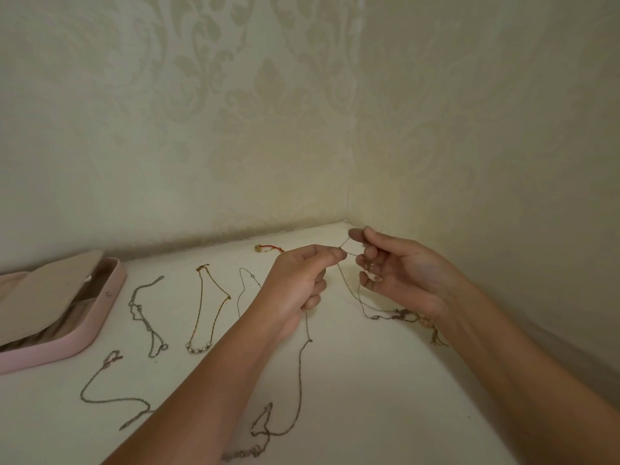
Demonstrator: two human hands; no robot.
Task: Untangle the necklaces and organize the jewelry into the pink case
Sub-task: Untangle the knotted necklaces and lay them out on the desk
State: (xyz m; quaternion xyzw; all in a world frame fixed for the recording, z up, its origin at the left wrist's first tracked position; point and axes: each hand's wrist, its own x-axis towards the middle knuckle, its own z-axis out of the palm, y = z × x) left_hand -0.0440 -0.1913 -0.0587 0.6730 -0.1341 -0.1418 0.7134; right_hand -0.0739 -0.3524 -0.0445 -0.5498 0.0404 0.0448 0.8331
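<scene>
Both hands are raised just above the far right part of the white tabletop (369, 380), close to the corner of the wallpapered walls (235, 112). The left hand (298, 283) pinches the tangled necklaces (349, 256) between thumb and forefinger, and its other fingers (317, 286) are curled into the palm. The right hand (402, 273) faces it. Its thumb and forefinger are closed narrowly on the same fine strands a little farther back, and its remaining fingers are loosely bent.

From the left hand a long chain (303, 374) hangs down to the tabletop and curls into a small heap at the near edge. From the right hand two strands loop down to a beaded knot (407, 315) lying on the tabletop beside the right wrist.

The pink case (100, 317) sits open at the far left, its lid (50, 286) tilted up.

Between the case and the left forearm, separate pieces lie apart from one another:
- a silver chain (144, 313);
- a gold necklace with pearls (208, 307);
- a thin dark chain (243, 286), partly hidden by the left hand.

A second silver chain (100, 397) snakes across the near left. A red cord bracelet (270, 249) rests at the far edge by the wall.
</scene>
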